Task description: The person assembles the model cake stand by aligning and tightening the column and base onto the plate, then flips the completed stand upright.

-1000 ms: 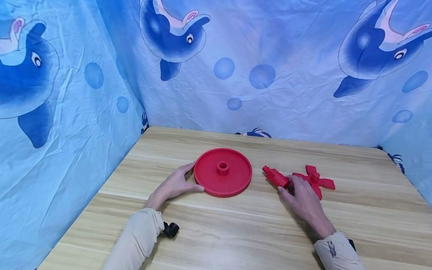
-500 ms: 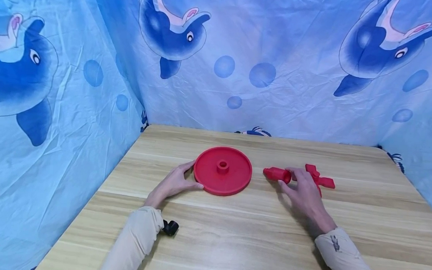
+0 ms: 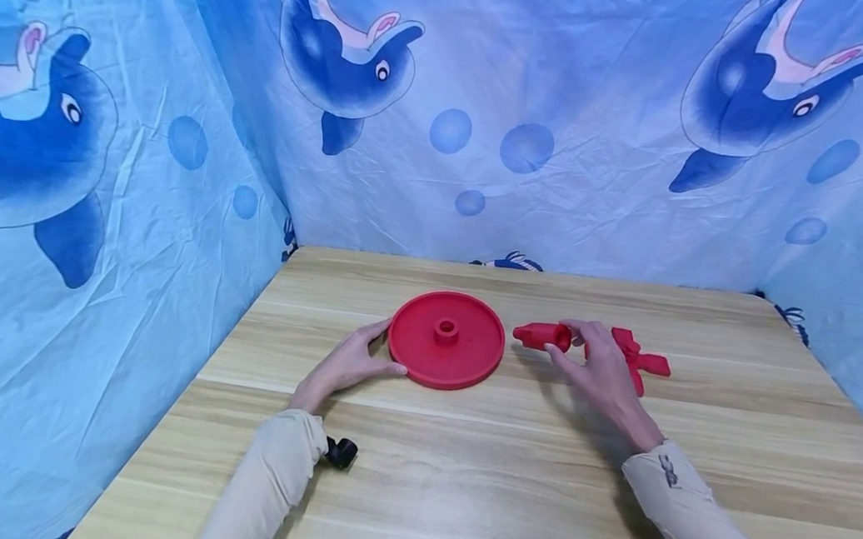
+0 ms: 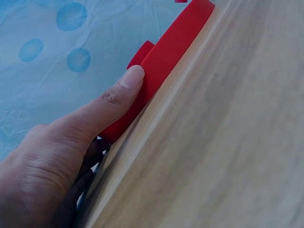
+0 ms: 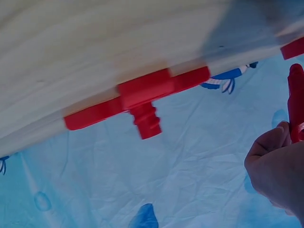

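A red round disc [image 3: 471, 352] with a raised rim and a hollow hub in its middle lies flat on the wooden table. My left hand [image 3: 353, 363] holds its left side, thumb at the near edge and fingers farther round; in the left wrist view the thumb [image 4: 109, 102] presses the rim. My right hand [image 3: 604, 373] grips a red tapered hollow piece [image 3: 538, 335] by its wide open end, with the narrow tip toward the disc. It is raised above the table, its shadow below. Behind that hand lies a red four-armed cross piece [image 3: 650, 364], whose ridged stud [image 5: 146, 121] shows in the right wrist view.
The wooden table [image 3: 417, 477] runs back to a blue dolphin-print cloth [image 3: 593, 222] that hangs behind it and along both sides. A black wrist camera [image 3: 342, 454] sits on the left sleeve, close over the table.
My right hand has lifted the tapered piece and carried it left toward the disc, turning it more level. The left hand and the disc have stayed in place.
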Available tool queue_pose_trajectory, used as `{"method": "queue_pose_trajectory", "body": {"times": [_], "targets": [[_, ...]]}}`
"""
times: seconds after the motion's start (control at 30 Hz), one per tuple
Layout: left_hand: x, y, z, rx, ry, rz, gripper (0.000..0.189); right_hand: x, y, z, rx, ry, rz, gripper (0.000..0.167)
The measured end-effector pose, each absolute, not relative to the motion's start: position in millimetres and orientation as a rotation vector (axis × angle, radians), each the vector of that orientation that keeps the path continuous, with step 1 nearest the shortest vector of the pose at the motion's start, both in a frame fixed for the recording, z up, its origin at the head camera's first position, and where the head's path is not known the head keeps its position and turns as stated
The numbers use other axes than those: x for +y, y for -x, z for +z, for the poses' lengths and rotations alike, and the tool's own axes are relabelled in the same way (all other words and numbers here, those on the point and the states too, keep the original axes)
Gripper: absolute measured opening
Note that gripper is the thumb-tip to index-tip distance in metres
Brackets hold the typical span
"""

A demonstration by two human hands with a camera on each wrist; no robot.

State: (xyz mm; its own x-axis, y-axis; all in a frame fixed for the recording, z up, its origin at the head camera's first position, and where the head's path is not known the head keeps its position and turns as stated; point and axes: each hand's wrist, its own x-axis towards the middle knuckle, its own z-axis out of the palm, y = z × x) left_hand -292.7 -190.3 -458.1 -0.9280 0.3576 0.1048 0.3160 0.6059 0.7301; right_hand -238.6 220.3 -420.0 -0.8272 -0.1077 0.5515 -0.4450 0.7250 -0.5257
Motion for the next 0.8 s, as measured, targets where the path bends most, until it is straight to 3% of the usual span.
{"method": "queue_pose_trajectory", "body": {"times": [0.8], "targets": [[-190, 293, -457, 2.792, -0.615, 1.219, 0.108, 166, 259, -409, -2.396, -0.478, 1.118, 0.047]]}}
